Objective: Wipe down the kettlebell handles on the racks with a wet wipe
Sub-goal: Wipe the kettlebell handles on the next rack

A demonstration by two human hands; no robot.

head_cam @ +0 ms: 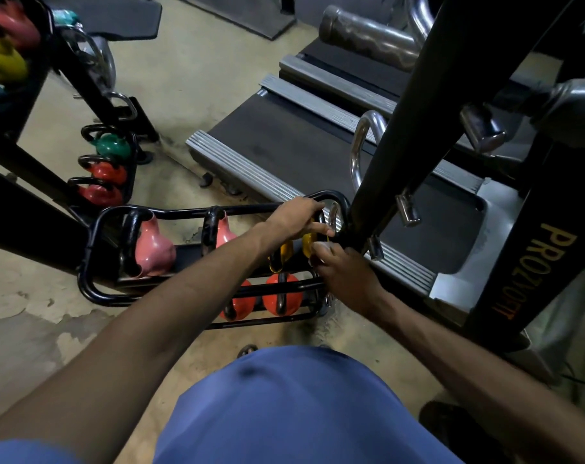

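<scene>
Head view, looking down past a blue shirt at a low black kettlebell rack on a gym floor. Left hand curls over the top of a yellow kettlebell at the rack's far right end, fingers wrapped down around it; the handle itself is hidden beneath that hand. Right hand sits just below and to the right, fingertips pinching a pale wet wipe against the bell's near side. Both hands are nearly touching, with the bell between them. To do this step well, the left hand likely needs to steady the bell while the right wraps the wipe fully round the handle and slides it along, then the left shifts so no covered patch is missed. A black upright post stands just beside the right hand, leaving little room. Red kettlebells sit on the lower tier near the hands; pink kettlebells sit further left.
</scene>
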